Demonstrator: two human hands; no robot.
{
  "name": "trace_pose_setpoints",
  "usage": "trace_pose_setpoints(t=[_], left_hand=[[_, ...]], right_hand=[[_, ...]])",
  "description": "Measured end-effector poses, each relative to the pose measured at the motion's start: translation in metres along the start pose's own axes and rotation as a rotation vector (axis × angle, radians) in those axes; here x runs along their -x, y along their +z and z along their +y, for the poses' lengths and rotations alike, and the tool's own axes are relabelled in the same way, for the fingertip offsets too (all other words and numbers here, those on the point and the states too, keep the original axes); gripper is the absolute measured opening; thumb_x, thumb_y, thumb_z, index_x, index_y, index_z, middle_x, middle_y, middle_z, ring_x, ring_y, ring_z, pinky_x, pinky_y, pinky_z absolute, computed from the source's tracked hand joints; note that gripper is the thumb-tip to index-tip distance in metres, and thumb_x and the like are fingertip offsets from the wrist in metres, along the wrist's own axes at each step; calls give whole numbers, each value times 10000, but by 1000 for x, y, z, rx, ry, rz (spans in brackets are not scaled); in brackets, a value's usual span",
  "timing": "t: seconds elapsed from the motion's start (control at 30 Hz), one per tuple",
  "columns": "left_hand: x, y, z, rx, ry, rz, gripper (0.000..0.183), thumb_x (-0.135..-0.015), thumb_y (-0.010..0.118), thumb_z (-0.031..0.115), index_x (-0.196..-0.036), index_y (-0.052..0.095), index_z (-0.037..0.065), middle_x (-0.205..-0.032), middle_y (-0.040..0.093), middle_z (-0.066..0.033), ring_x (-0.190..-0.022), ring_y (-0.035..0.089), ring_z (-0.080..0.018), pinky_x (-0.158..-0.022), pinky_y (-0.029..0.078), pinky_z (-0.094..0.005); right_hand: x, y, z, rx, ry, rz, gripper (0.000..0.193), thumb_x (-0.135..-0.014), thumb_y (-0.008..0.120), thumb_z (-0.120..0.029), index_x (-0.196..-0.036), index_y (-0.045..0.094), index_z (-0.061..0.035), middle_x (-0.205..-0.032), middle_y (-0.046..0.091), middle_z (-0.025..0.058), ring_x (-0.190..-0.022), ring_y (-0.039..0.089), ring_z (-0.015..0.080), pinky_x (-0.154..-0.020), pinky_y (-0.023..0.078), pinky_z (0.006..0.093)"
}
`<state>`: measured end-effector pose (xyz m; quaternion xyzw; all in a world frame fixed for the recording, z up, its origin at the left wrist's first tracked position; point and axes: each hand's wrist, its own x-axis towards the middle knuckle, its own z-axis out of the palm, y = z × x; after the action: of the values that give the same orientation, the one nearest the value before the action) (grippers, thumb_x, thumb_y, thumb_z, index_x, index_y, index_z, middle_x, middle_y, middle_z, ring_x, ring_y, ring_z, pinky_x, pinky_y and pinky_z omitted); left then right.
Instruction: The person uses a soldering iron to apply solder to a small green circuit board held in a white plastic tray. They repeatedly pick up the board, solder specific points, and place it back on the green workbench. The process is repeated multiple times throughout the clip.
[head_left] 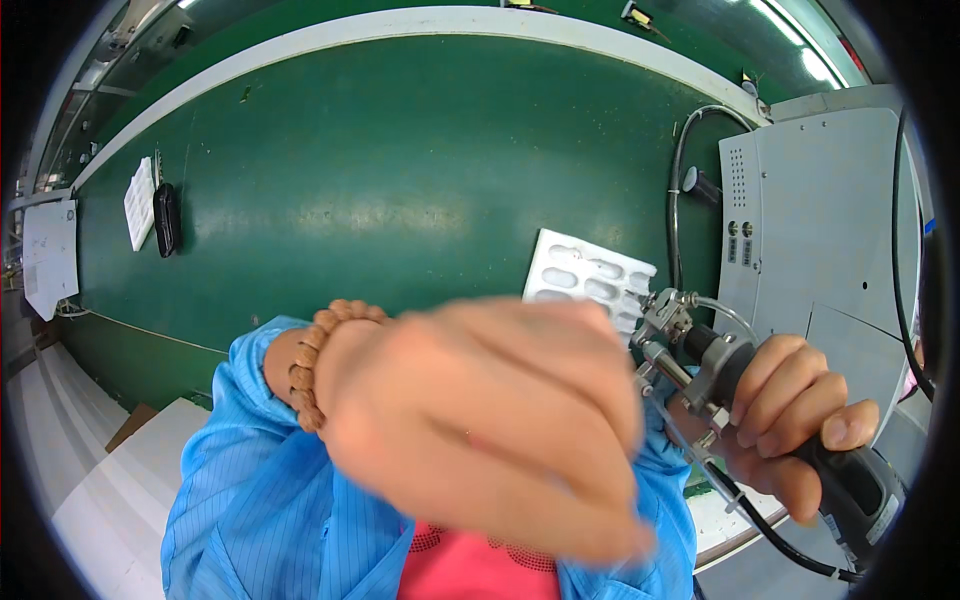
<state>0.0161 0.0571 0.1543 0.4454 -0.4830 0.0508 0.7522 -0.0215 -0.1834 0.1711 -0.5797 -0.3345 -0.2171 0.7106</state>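
Close to the camera and slightly blurred, my left hand [480, 420] fills the middle of the view, its back turned up. Its fingers are curled closed, and what they hold, if anything, is hidden. A brown bead bracelet [307, 375] circles that wrist. At the right, my right hand [795, 410] is wrapped round the black grip of a hand-held torch [720, 360] with metal fittings and thin tubes at its head. The torch head points up and left, over the right edge of a white tray [548, 248] with oval recesses. My left hand hides the tray's near part.
A grey machine cabinet [800, 220] stands on the right of the green table [380, 150], with a black hose [678, 170] curving beside it. A second white tray [139, 205] and a black case [167, 220] lie far left. A pale rail [400, 22] borders the table's back.
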Motion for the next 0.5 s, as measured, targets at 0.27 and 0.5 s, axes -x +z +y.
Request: trace_pose_setpoints(t=[0.27, 0.5], left_hand=[[54, -60, -7, -553, -404, 114, 146, -798, 719, -48, -943, 707, -35, -860, 678, -132, -771, 603, -237, -707, 494, -339], [64, -52, -15, -280, -422, 369, 374, -747, 740, -153, -1097, 654, -53, -1039, 636, -145, -858, 625, -188, -783, 517, -315]], right_hand=[[-1, -1, -2, 36, -31, 33, 490, -848, 755, -442, -1032, 484, -78, -662, 556, -8, -497, 550, 76, -438, 455, 190], [-3, -3, -5, 37, -14, 4, 475, -853, 764, -421, -1019, 485, -74, -651, 553, -6, -492, 558, 78, -427, 457, 195]])
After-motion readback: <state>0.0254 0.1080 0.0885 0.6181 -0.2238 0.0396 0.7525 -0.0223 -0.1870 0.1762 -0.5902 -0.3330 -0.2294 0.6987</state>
